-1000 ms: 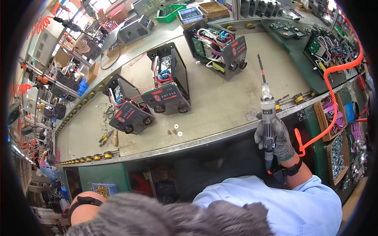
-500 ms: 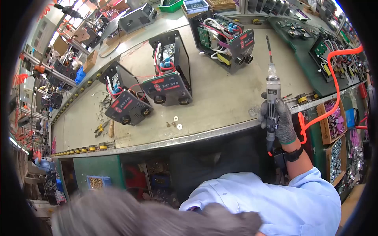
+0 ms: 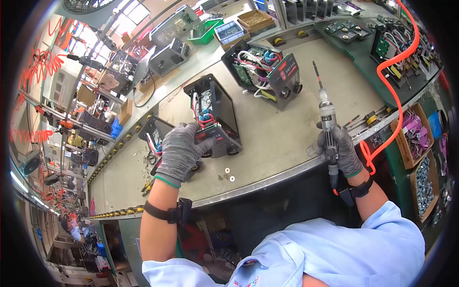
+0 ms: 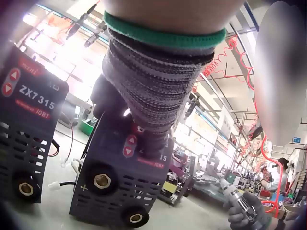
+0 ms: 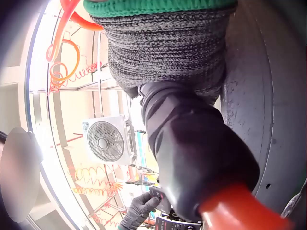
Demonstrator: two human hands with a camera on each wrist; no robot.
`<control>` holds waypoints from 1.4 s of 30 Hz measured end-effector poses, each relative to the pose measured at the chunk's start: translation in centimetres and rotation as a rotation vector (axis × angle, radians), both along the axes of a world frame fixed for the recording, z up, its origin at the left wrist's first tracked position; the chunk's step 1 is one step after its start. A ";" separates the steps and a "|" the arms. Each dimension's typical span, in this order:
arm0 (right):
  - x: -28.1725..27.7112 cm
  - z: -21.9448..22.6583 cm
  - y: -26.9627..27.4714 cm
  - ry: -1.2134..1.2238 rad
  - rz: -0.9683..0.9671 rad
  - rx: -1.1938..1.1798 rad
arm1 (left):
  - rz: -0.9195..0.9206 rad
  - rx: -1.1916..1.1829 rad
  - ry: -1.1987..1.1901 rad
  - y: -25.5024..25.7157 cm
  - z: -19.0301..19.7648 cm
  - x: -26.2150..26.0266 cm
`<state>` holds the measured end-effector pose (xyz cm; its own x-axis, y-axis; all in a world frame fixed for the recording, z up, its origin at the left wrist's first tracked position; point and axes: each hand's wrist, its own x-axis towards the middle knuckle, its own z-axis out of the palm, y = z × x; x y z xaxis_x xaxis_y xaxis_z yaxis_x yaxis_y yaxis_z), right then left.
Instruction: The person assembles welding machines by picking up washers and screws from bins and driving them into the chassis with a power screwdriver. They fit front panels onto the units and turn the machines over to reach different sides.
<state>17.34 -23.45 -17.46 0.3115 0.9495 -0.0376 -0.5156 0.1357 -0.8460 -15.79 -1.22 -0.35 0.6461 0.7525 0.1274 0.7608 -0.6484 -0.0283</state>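
Note:
My gloved left hand (image 3: 184,150) grips the top of the front panel of the middle black unit (image 3: 224,145), its thumb over the panel face. In the left wrist view that hand (image 4: 148,96) covers part of the panel marked ZX7 315 (image 4: 120,177). My gloved right hand (image 3: 338,148) is curled round a power screwdriver (image 3: 328,115) whose bit points away from me. The right wrist view shows the tool's dark rear end (image 5: 192,139) below the glove (image 5: 168,48). Another unit (image 3: 155,134) stands partly hidden behind the left hand.
A third open unit (image 3: 267,71) stands further back. Two white washers (image 3: 232,179) lie near the table's front edge (image 3: 267,183). An orange air hose (image 3: 396,95) loops right of the tool, beside boxes of purple parts (image 3: 415,131) and screws (image 3: 424,186).
My left hand has come into view and taken hold of the middle unit's front panel. The right hand still holds the screwdriver; the head view has shifted.

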 end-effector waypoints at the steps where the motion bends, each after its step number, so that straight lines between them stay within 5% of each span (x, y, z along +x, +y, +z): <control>1: -0.1 0.2 0.0 0.002 -0.006 -0.004 | 0.005 -0.065 -0.012 0.3 -0.3 -0.1; 5: -0.2 -0.3 -0.3 0.009 -0.009 0.033 | 0.128 -0.003 -0.021 -1.2 -1.3 2.0; 7: -0.6 -0.1 -0.5 -0.012 -0.002 0.030 | 0.280 -0.164 -0.230 -2.1 -2.1 6.4; 8: -0.9 -0.1 -0.7 -0.072 -0.024 0.014 | 0.192 -0.194 -0.337 -2.3 -2.8 8.0; 11: -1.1 -0.3 -0.5 -0.175 -0.047 0.026 | -0.016 -0.066 -0.181 -2.6 -1.4 9.7; 12: -1.4 -0.5 -1.0 -0.197 -0.035 0.031 | -0.109 -0.124 -0.046 -3.5 2.3 9.2; 14: -1.9 0.2 -1.6 -0.191 -0.011 0.016 | 0.099 -0.094 -0.027 -1.3 4.1 7.2; 15: -2.4 0.8 -1.5 -0.189 0.022 0.004 | 0.062 0.149 -0.089 0.7 3.3 4.8; 16: -3.5 1.2 -1.5 -0.055 0.046 -0.001 | 0.220 0.247 -0.063 2.5 2.6 3.6; 21: -9.4 3.7 2.7 0.145 0.107 0.115 | 0.252 0.069 0.057 7.3 -0.6 0.1; 25: -11.6 3.5 6.1 0.040 0.117 0.183 | 0.161 0.169 0.006 7.0 -1.0 -0.4; 31: -10.4 3.5 9.2 -0.103 0.128 0.193 | 0.269 0.188 0.093 3.0 -1.1 -2.0; 33: -10.0 4.4 8.6 -0.062 0.187 0.132 | 0.044 0.352 -0.308 -2.5 0.1 -2.4; 37: -9.9 4.9 3.3 -0.148 0.076 0.114 | 0.054 0.044 -0.225 -7.8 -5.8 -6.2; 39: -8.9 4.2 -0.7 -0.059 0.288 0.115 | 0.067 -0.095 -0.343 -7.6 -11.5 -7.7; 42: -9.2 3.0 -5.2 -0.020 0.453 0.013 | 0.110 -0.196 -0.295 -6.6 -15.0 -8.0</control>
<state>8.13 -28.62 -14.51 -0.1351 0.9906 -0.0225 -0.5089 -0.0889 -0.8563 -23.83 -7.80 -15.38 0.5168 0.8441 0.1428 0.7832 -0.5335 0.3193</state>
